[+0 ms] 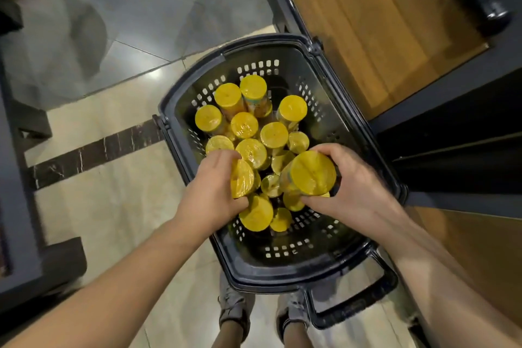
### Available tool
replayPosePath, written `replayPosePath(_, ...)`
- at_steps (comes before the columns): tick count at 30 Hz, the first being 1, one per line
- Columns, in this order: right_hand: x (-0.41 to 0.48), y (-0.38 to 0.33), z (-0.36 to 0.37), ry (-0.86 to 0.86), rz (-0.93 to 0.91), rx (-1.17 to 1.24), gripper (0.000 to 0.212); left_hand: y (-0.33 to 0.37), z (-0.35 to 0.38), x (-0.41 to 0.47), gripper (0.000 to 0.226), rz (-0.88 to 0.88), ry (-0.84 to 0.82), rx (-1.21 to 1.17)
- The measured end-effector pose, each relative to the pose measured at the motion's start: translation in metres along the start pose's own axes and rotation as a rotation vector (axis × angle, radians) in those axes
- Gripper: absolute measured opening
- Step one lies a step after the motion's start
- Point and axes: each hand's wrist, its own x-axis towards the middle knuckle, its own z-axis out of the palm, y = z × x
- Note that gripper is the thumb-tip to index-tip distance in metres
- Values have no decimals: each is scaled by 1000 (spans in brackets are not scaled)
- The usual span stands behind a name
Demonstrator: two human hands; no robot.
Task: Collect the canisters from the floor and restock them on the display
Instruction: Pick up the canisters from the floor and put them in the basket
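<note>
The shelf [367, 22] stands just right of the basket [268, 40], which sits on the floor packed with yellow-lidded canisters [251, 150]. At the basket's near end, the left hand [210, 189] curls round a tilted canister [241, 178]. The right hand [356, 186] clamps a raised canister [312, 172]. The wrapped lids look slick, so either canister could slip and topple its neighbours.

glossy beige floor tiles [113, 206] crossed by a dark veined strip [93, 152], grey tiles [127, 22] beyond, wooden shelf [381, 22] in dark frame at right.
</note>
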Motion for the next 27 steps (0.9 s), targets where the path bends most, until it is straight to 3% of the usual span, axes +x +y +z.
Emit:
replayPosePath(11, 6, 4, 9, 19, 40, 15, 75, -19, 22, 1, 77, -44, -9, 40)
replayPosePath(19, 23, 22, 37, 7, 70, -9, 80, -23, 44, 27, 73, -76, -155, 361)
replayPosePath(27, 46, 34, 72, -97, 99, 1, 79, -22, 53, 37, 44, -41, -208, 619)
